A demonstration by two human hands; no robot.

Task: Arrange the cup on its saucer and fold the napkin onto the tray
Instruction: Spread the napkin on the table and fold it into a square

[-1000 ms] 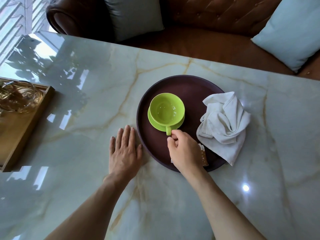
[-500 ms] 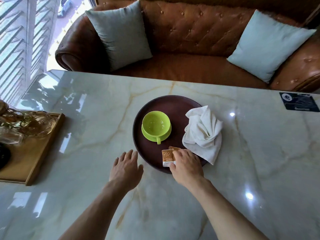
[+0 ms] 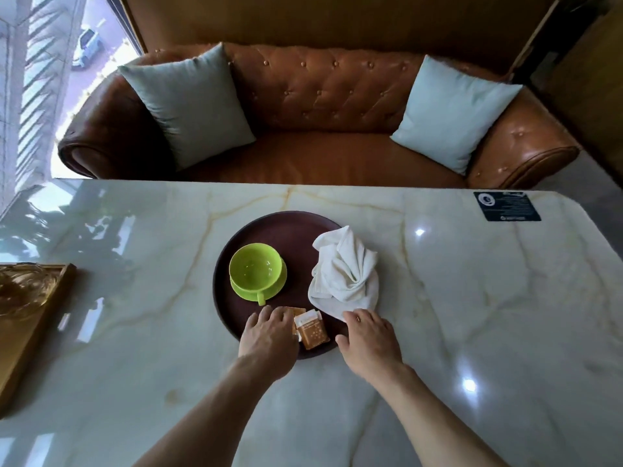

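A lime-green cup [image 3: 255, 271] stands upright on its matching saucer [image 3: 279, 287], handle toward me, at the left of a round dark brown tray [image 3: 296, 235]. A crumpled white napkin [image 3: 344, 274] lies across the tray's right rim, partly on the marble. My left hand [image 3: 268, 338] rests on the tray's near edge, its fingers curled over the orange sachets [image 3: 313, 333], thumb hidden. My right hand [image 3: 367, 338] is just right of the sachets, fingertips touching the napkin's near corner, thumb held apart.
The marble table [image 3: 488, 315] ends at a brown leather sofa [image 3: 323, 96] with two pale cushions. A wooden tray with glassware [image 3: 37, 298] sits at the left edge. A black card [image 3: 507, 206] lies at the far right corner.
My left hand moved from the bare table onto the tray's near edge by the sachets. My right hand left the sachets and shifted right to the napkin's corner. The view tilted upward.
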